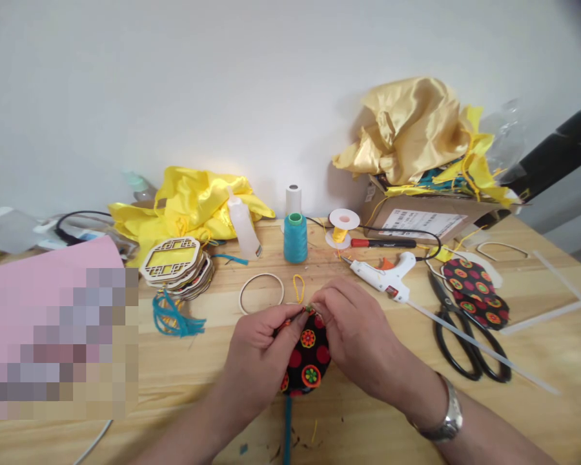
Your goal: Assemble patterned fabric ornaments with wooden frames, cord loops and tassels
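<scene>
Between both hands is a round black fabric piece [308,361] patterned with red dots and orange-green flowers. My left hand [264,349] pinches its upper left edge, the thumb lying over the cloth. At the upper right edge my right hand [356,329] is closed, its fingertips pressed on the rim. A yellow cord loop [298,288] sticks up beyond the fingertips. From the lower edge of the fabric a blue strip [287,429] runs down. What exactly the fingertips press together is hidden. A thin wooden ring [241,298] lies just beyond my left hand.
A white glue gun [392,276] with a long glue stick and black scissors [458,336] lie right, by more patterned fabric rounds [469,281]. Behind stand a blue thread cone [295,242] and a cardboard box [416,216]. Left are stacked wooden frames [148,268] and blue tassels [177,316].
</scene>
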Demonstrator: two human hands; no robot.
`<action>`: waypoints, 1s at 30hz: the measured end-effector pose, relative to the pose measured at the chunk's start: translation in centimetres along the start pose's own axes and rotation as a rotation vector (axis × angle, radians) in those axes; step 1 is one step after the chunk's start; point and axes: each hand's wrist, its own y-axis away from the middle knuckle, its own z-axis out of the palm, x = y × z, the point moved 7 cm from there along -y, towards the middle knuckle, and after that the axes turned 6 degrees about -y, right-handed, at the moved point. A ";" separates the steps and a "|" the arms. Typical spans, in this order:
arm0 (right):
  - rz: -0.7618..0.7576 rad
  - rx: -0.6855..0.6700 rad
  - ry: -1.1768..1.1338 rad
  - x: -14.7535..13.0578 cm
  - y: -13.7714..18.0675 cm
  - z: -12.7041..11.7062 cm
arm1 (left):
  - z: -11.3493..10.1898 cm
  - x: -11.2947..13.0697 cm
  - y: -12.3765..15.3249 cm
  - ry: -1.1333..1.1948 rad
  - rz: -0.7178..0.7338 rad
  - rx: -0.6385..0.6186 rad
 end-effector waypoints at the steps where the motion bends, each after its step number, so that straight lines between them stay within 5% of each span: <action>1: -0.001 0.006 -0.001 0.0 0.0 0.0 | 0.0 0.0 0.0 0.002 -0.004 0.001; 30: -0.015 0.170 0.090 0.1 -0.4 -1.3 | 0.1 -0.4 -0.4 0.077 -0.123 -0.069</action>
